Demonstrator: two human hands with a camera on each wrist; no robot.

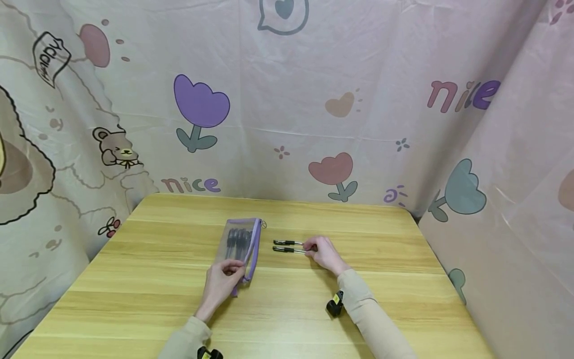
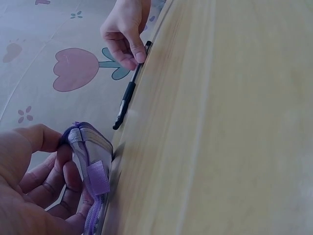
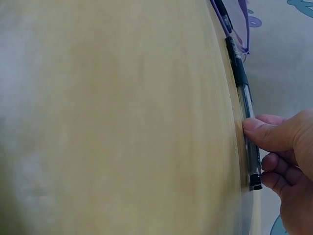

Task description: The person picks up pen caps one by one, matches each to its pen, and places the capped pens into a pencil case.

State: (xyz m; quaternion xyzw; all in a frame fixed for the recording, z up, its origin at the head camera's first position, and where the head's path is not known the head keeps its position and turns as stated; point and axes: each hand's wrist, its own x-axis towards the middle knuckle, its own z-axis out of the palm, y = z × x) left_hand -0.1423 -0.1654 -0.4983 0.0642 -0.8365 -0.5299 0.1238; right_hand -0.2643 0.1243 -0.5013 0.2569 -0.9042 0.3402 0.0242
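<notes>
A see-through mesh pencil case (image 1: 222,249) with purple edging and a zipper lies on the table, several dark pens (image 1: 239,238) visible inside. My left hand (image 1: 222,280) pinches its near edge between thumb and fingers; a purple tab (image 2: 99,177) shows there in the left wrist view. To the right of the case, two clear-barrelled black gel pens (image 1: 287,250) lie side by side, caps toward the case. My right hand (image 1: 325,254) has thumb and fingers on their far ends, pinching at the barrels (image 3: 252,155). Whether it grips one pen or both is partly hidden.
The wooden table (image 1: 385,309) ends at the back against a printed curtain (image 1: 278,89), which also hangs on both sides. A black wrist camera (image 1: 335,304) sits by the right sleeve, another (image 1: 209,353) by the left.
</notes>
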